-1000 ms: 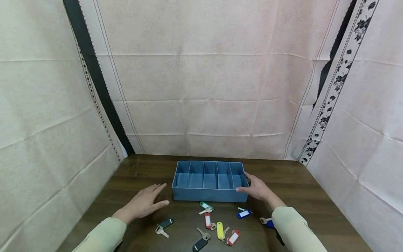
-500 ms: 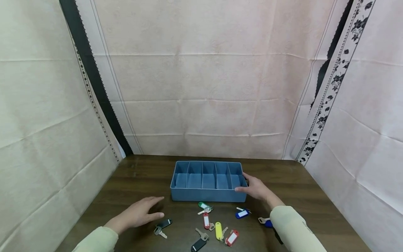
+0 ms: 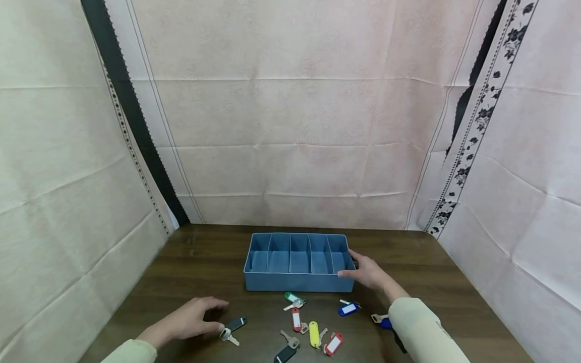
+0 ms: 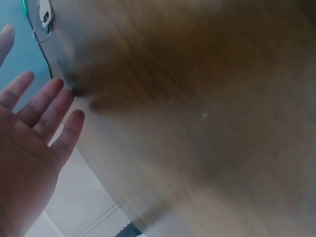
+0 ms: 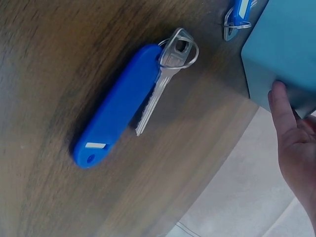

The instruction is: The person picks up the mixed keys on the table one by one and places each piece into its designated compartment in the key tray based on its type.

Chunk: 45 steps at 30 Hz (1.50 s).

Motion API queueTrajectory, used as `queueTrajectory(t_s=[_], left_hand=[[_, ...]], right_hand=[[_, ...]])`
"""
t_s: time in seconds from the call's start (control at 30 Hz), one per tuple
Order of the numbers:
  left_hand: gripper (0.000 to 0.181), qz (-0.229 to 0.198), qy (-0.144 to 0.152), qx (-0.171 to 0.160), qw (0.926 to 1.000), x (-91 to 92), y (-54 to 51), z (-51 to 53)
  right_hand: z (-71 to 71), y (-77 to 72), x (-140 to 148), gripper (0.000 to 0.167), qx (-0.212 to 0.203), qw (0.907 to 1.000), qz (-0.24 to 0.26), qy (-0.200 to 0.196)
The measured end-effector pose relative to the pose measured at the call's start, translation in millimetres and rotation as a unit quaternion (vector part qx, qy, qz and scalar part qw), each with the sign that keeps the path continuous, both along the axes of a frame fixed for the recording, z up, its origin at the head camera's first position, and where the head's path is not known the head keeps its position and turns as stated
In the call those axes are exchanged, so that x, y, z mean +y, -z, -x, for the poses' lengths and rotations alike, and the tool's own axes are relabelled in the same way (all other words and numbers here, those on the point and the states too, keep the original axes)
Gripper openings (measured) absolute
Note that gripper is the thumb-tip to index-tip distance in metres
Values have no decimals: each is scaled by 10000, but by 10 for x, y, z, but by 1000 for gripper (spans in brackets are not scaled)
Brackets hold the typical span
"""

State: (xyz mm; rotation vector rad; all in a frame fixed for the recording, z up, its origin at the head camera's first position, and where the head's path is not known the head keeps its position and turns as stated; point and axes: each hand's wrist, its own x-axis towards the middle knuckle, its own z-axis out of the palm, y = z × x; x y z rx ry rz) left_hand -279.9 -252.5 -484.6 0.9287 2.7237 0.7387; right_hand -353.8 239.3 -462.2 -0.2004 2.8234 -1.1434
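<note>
A blue box (image 3: 298,282) with a row of compartments stands on the table. My right hand (image 3: 369,272) holds its right end, thumb at the front corner and fingers along the end wall; in the right wrist view a fingertip touches the box wall (image 5: 276,59). My left hand (image 3: 188,318) hovers over the table at the left, fingers relaxed and apart. Close to its thumb lies a key (image 3: 229,336) with a dark tag (image 3: 237,323); whether they touch cannot be told. In the left wrist view the left hand (image 4: 29,143) holds nothing.
Before the box lie keys with a green tag (image 3: 291,297), red tags (image 3: 296,319) (image 3: 333,344), a yellow tag (image 3: 314,334), a black tag (image 3: 285,354) and a blue tag (image 3: 348,309). Another blue tag (image 5: 118,106) lies by my right forearm. Cloth (image 3: 290,126) hangs behind the table.
My left hand has moved left and down, away from the box towards the dark-tagged key. The right hand stays at the box's right end.
</note>
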Motion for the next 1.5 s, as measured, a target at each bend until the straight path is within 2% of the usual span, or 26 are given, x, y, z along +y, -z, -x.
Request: queueTrajectory(t_s=[0.13, 0.3, 0.4, 0.7, 0.93, 1.1, 1.27, 1.5], left_hand=[[54, -145, 82, -16, 9999, -27, 26, -15], [49, -249, -2, -332, 9991, -43, 48, -4], [44, -226, -2, -389, 9990, -61, 66, 5], [25, -411, 305, -196, 9985, -76, 98, 28], [16, -510, 539, 360, 9966, -61, 125, 28], [10, -447, 482, 475, 9967, -56, 129, 13], [7, -260, 281, 476, 9981, -45, 138, 8], [6, -200, 289, 561, 9978, -28, 148, 20]], right_hand=[[-17, -13, -12, 98, -29, 10000, 24, 7], [-42, -17, -26, 99, -104, 9999, 79, 73], [-52, -19, -33, 99, -139, 9998, 113, 103], [-38, -11, -44, 99, -170, 9997, 138, 114], [-48, -20, -38, 98, -84, 10000, -7, 8], [-48, -20, -31, 99, -101, 9999, -57, 7], [-60, -40, -35, 98, -130, 9999, -49, 19], [-64, -47, -34, 99, -150, 9999, -28, 16]])
